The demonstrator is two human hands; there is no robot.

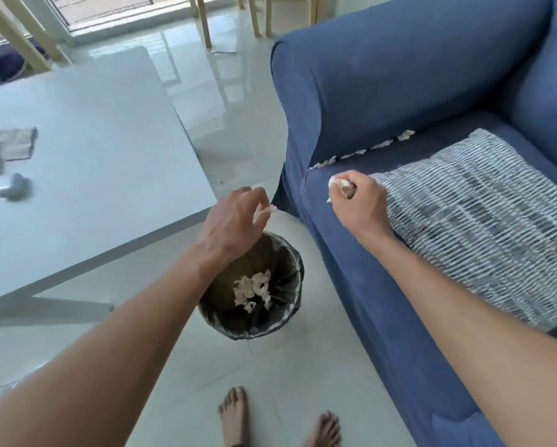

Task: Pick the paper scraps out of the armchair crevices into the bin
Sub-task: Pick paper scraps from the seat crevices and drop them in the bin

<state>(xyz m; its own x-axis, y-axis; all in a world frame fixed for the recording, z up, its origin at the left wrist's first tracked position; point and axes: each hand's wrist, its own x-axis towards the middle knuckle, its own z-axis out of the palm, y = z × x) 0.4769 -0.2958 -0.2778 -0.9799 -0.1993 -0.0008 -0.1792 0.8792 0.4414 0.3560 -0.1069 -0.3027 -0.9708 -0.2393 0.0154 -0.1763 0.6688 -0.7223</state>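
Scraps [338, 183] fill right hand [358, 201]; left hand [235, 217] above bin [290, 321]

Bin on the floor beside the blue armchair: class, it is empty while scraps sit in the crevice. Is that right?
Not quite. The head view shows the bin already holds paper scraps; more scraps do sit in the armchair crevice.

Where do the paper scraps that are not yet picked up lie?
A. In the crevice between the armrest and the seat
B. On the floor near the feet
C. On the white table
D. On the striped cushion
A: a row of paper scraps sits along the seam where the armrest meets the seat.
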